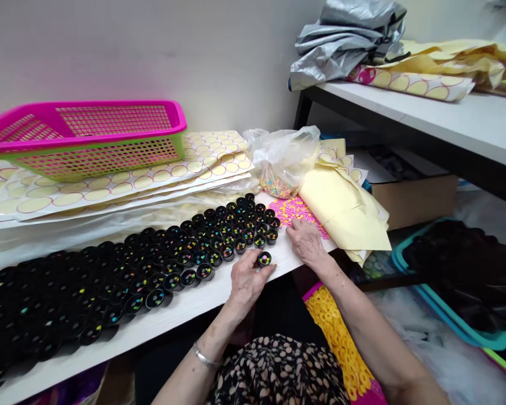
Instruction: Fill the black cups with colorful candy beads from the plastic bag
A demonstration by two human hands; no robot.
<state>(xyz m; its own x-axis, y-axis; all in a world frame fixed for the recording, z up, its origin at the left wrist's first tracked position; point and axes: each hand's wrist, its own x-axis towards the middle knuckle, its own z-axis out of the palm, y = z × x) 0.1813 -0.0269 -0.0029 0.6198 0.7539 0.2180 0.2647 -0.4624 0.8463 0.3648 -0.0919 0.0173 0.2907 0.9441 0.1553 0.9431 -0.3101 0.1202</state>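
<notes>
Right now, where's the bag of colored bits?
Head view, just right of center: the bag sits behind the loose pink bits, left of the yellow paper.

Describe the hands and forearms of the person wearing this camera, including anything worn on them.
Both the left hand and the right hand are ungloved, with slender fingers. The visible forearms are bare, with no sleeve reaching them. A slim, rounded silver bangle circles the left wrist area; none shows on the right. No ring can be made out on either hand.
</notes>
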